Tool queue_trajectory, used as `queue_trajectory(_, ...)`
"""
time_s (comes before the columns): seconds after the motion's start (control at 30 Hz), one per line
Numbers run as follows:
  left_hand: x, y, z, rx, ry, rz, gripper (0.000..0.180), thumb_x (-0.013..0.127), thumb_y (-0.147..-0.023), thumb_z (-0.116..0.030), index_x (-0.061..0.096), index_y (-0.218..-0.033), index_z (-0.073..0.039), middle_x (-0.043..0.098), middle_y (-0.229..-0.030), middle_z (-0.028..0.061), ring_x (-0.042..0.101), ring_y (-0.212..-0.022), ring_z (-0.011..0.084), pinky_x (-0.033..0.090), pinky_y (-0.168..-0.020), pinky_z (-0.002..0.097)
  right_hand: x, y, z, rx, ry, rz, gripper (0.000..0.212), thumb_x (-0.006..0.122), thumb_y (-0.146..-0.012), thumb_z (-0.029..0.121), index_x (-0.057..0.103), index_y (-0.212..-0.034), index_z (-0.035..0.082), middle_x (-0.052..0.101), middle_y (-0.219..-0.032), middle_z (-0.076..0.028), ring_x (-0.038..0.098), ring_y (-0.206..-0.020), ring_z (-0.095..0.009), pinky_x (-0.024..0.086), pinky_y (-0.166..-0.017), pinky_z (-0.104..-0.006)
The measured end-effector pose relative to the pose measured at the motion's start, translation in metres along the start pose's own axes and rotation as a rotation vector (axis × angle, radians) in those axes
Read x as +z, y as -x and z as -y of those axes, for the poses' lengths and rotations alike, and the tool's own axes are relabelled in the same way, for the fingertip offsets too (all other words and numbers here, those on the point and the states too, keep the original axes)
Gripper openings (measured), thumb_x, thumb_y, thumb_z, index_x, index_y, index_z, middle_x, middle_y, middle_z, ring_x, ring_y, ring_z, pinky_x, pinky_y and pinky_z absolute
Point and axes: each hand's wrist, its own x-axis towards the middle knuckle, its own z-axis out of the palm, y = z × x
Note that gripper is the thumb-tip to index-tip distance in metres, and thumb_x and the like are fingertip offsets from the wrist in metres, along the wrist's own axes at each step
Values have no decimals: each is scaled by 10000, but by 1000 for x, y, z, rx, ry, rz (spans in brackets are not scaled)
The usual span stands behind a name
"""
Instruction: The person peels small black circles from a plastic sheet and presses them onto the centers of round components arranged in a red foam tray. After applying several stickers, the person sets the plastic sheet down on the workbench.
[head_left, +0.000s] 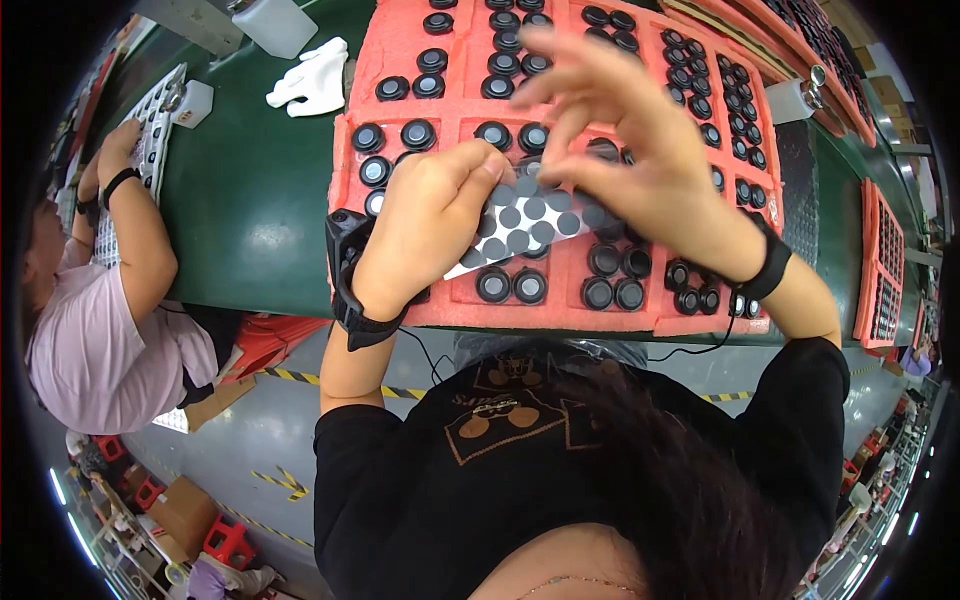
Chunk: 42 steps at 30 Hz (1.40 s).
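My left hand (430, 215) is closed on a sheet of round grey stickers (518, 240), pinching its upper left part between thumb and fingers. The sheet has a white backing and is tilted above a pink foam tray (470, 318). At the sheet's upper edge, the thumb and forefinger of my right hand (650, 150) come together in a pinch. Its other fingers are raised, spread and blurred. Whatever lies between the pinching fingertips is too small to make out. Below the hands, the tray's compartments hold several black round parts (493, 285), many with grey discs on top.
On the green table (250, 210) lies a white glove (312, 78), left of the tray. White bottles (275, 25) stand at the back left and another bottle (792, 102) at the right. At far left, a co-worker (100, 320) handles a white tray (155, 130). Another foam tray (880, 265) is at far right.
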Motion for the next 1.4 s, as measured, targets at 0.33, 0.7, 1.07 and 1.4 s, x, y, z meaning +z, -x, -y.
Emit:
queue_trajectory(0.33, 5, 3, 3, 47, -425, 151, 169, 481, -771, -139, 536, -667, -18, 518, -524, 169, 539, -524, 332, 418, -495, 415, -18, -19, -69, 0, -262, 271, 744, 562, -690, -119, 204, -1302, 108, 369, -1158, -185, 568, -763, -137, 481, -722, -247)
queue_trajectory(0.7, 7, 4, 8, 73, -425, 143, 164, 483, -769, -148, 538, -678, -23, 510, -505, 160, 531, -503, 330, 412, -478, 420, -10, -18, -97, -260, -311, 268, 779, 534, -686, -149, 179, -1318, 137, 285, -1273, -193, 567, -759, -130, 483, -714, -248)
queue_trajectory(1.07, 4, 3, 5, 10, -451, 193, 139, 446, -774, -93, 538, -708, -13, 513, -525, 152, 531, -535, 319, 403, -493, 376, -10, -15, -72, 461, -218, 142, 776, 525, -685, -156, 193, -1318, 146, 306, -1258, -183, 564, -742, -117, 484, -698, -240)
queue_trajectory(1.4, 4, 3, 7, 28, -454, 190, 128, 445, -761, -84, 539, -716, -10, 524, -550, 154, 535, -550, 319, 408, -504, 377, -6, -14, -74, 75, 262, 266, 677, 568, -717, -77, 273, -1294, 117, 424, -1137, -112, 537, -784, -122, 434, -773, -251)
